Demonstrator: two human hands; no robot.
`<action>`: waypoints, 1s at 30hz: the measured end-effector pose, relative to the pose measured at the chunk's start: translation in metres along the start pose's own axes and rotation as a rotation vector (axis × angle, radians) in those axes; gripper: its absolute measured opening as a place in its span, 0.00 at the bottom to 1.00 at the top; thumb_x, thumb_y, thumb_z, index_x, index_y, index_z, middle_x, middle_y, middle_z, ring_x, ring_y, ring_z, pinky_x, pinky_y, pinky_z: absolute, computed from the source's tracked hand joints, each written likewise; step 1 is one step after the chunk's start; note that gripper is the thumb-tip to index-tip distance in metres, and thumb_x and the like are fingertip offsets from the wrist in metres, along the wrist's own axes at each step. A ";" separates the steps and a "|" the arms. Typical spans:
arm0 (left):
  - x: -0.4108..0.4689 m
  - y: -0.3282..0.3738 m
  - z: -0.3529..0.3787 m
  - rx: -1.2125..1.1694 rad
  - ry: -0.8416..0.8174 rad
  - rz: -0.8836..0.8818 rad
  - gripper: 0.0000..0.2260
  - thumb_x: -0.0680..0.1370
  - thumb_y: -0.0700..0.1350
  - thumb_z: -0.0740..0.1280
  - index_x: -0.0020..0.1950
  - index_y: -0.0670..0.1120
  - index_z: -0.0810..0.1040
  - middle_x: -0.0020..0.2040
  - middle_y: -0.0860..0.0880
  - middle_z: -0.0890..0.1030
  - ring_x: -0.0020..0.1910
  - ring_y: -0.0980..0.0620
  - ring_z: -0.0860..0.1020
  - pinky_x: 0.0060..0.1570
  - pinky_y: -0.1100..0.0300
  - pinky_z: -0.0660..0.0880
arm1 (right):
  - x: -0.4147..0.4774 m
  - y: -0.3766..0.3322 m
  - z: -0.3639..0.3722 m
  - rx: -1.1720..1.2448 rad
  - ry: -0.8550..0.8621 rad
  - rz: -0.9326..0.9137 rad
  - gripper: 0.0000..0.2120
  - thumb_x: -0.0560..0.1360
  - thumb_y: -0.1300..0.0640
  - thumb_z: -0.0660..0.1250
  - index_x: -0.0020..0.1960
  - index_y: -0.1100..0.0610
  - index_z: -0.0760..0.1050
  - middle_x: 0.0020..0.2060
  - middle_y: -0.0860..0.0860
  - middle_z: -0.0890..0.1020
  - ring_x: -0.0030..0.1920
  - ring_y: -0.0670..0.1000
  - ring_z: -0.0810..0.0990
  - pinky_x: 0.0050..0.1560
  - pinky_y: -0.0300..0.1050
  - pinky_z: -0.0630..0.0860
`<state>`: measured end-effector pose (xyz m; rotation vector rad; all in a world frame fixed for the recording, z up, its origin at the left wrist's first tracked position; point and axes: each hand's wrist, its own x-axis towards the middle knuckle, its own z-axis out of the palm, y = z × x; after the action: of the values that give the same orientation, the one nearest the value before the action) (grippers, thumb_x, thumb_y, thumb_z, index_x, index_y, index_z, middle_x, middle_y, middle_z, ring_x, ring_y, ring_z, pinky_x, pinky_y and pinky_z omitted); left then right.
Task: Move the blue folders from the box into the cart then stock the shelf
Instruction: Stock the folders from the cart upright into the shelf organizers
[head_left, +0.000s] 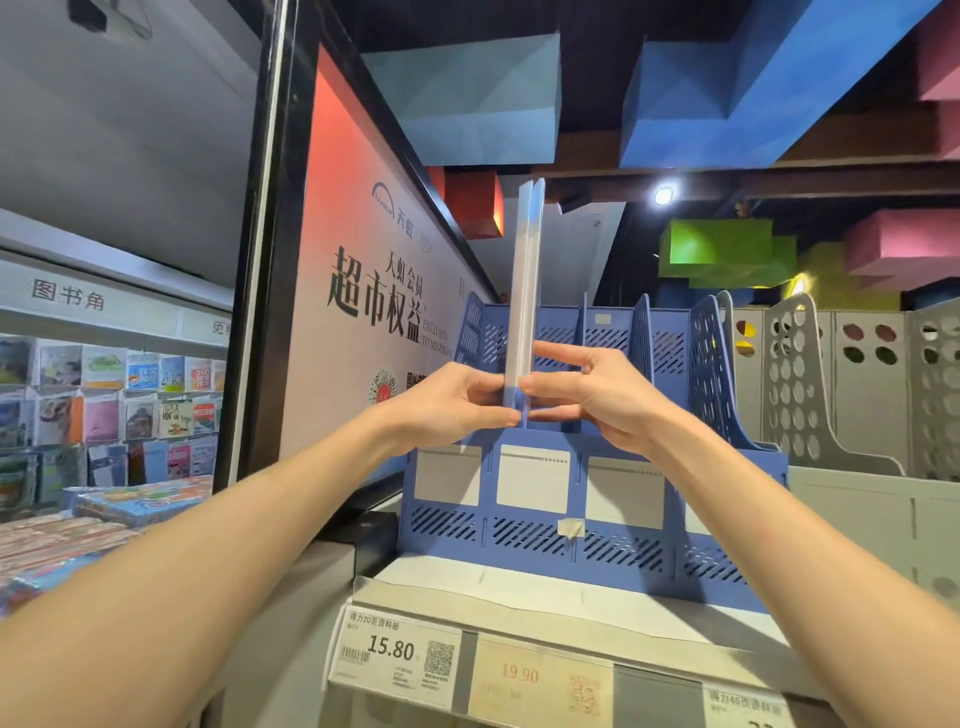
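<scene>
**Stationery aisle: folders reaching the shelf**

Shop shelving fills the foreground, with price labels (395, 657) clipped along the front edge of the shelf (519, 597). Just behind that edge, near the shelf's left end, stands a blue file rack (535, 540) with several upright slots, all of which look bare from here.

Above its front wall, both hands meet around the blue folders (527, 291). These are slim and pale, held upright and edge-on, and seem to be two pressed together. The left hand (457, 397) pinches their lower part from one side, its fingers (506, 415) curled tight. The right hand (597, 395) grips from the other side, thumb against the near edge. Its fingers (561, 358) reach out fairly straight along the far face. The folders' bottom end sits at the mouth of the rack's second slot from the left, not yet dropped in.

Neither box nor cart is in sight, so I judge that the moving stage is over and the stocking is under way. How many folders remain I cannot tell.

Grey racks (810, 395) line the shelf further right. A big poster (363, 291) covers the wall behind the left end.
</scene>
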<state>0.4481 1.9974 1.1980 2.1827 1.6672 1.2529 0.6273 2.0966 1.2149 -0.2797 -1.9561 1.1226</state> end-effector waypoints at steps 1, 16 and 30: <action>0.000 -0.001 -0.001 0.032 -0.007 -0.004 0.14 0.81 0.46 0.69 0.66 0.51 0.81 0.57 0.56 0.85 0.60 0.60 0.80 0.66 0.61 0.73 | 0.000 0.001 0.000 -0.032 0.000 0.010 0.33 0.70 0.65 0.77 0.72 0.59 0.71 0.58 0.62 0.82 0.51 0.58 0.86 0.53 0.55 0.83; -0.007 0.006 0.000 -0.038 0.136 0.037 0.25 0.82 0.54 0.65 0.79 0.51 0.65 0.70 0.54 0.76 0.64 0.59 0.76 0.64 0.64 0.71 | -0.001 0.002 0.007 -0.147 0.140 -0.052 0.11 0.73 0.51 0.75 0.54 0.52 0.82 0.52 0.54 0.86 0.50 0.52 0.86 0.50 0.52 0.84; -0.009 0.017 0.008 0.179 0.202 0.089 0.18 0.82 0.54 0.64 0.71 0.56 0.75 0.31 0.57 0.81 0.30 0.63 0.77 0.35 0.63 0.71 | -0.032 -0.020 0.046 -0.252 0.340 0.046 0.16 0.80 0.51 0.67 0.63 0.61 0.79 0.47 0.56 0.86 0.45 0.52 0.87 0.47 0.47 0.84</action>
<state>0.4658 1.9864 1.1974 2.3234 1.8417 1.4427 0.6162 2.0397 1.2019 -0.6123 -1.7888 0.7944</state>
